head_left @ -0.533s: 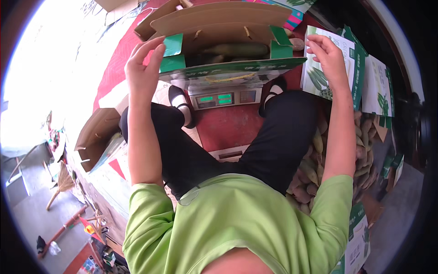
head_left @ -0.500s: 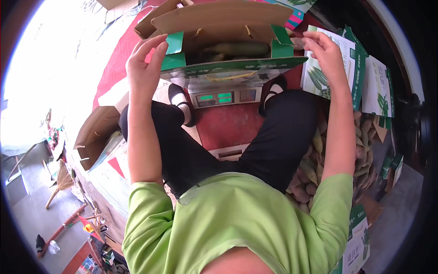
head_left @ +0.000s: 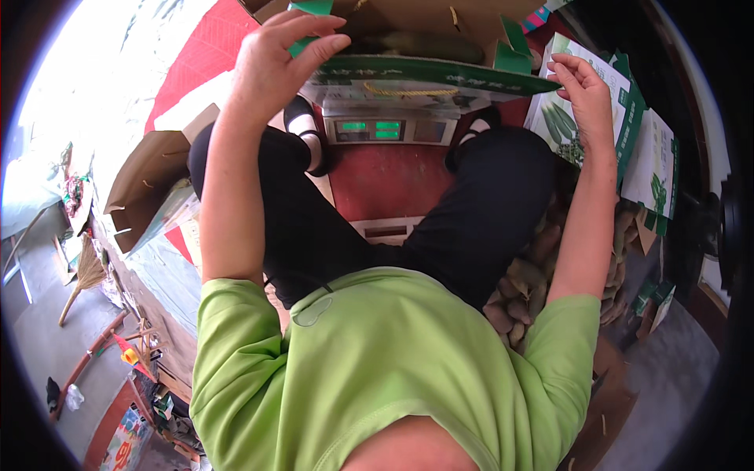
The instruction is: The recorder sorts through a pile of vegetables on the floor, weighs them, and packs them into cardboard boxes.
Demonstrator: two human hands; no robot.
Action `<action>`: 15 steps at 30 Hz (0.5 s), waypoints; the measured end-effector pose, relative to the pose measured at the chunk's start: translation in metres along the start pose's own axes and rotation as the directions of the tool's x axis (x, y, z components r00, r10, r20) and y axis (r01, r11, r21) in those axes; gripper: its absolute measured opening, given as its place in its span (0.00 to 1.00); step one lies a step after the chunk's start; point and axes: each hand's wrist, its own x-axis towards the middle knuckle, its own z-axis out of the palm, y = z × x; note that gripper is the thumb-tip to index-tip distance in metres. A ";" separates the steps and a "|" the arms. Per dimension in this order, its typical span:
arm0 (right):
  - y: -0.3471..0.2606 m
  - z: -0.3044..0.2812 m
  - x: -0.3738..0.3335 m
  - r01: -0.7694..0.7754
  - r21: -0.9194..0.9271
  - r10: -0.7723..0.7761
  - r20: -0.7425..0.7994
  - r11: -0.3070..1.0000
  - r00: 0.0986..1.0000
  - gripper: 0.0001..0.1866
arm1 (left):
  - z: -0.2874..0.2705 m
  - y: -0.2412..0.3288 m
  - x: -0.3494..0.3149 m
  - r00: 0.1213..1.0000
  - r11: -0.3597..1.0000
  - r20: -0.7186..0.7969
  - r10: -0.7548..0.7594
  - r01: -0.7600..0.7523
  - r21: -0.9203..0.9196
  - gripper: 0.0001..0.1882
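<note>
An open cardboard carton (head_left: 393, 74) with a green-edged front panel and a yellow rope handle (head_left: 410, 90) stands before me on a scale (head_left: 390, 129). Long, pale green radish-like vegetables (head_left: 428, 47) lie inside, partly hidden. My left hand (head_left: 284, 67) is over the carton's left end by a green corner flap (head_left: 312, 8), thumb and fingers apart. At the front panel's right corner is my right hand (head_left: 587, 98), its fingers loosely curled with a gap to the thumb. Its fingertips are at or against the panel edge; I cannot tell whether they press on it.
Flat printed cartons (head_left: 648, 165) lean at the right. Several more radish-like vegetables (head_left: 522, 286) are piled beside my right leg. To my left are an open brown carton (head_left: 149, 173) and a straw broom (head_left: 85, 275) on the grey floor. The scale's display is lit green.
My view has shifted, so the carton and scale sit higher in the picture. My left hand has come inward over the left flap, and my right hand is now closer to the front panel's corner.
</note>
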 end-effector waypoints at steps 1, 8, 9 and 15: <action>0.007 -0.001 -0.004 -0.039 -0.019 0.038 -0.046 0.999 0.998 0.14 | -0.002 0.005 -0.001 0.995 0.997 0.067 -0.080 0.079 0.025 0.15; 0.069 -0.011 -0.036 -0.240 0.128 0.248 -0.053 0.962 0.967 0.13 | 0.003 0.014 -0.002 0.982 0.989 0.125 -0.139 0.130 0.077 0.14; 0.067 -0.013 -0.039 -0.247 0.127 0.255 -0.058 0.961 0.965 0.13 | 0.004 0.017 -0.003 0.982 0.989 0.133 -0.137 0.129 0.071 0.14; 0.070 -0.016 -0.050 -0.188 0.182 0.208 -0.100 0.965 0.973 0.13 | 0.013 0.012 -0.005 0.993 0.997 0.111 -0.038 0.030 0.065 0.13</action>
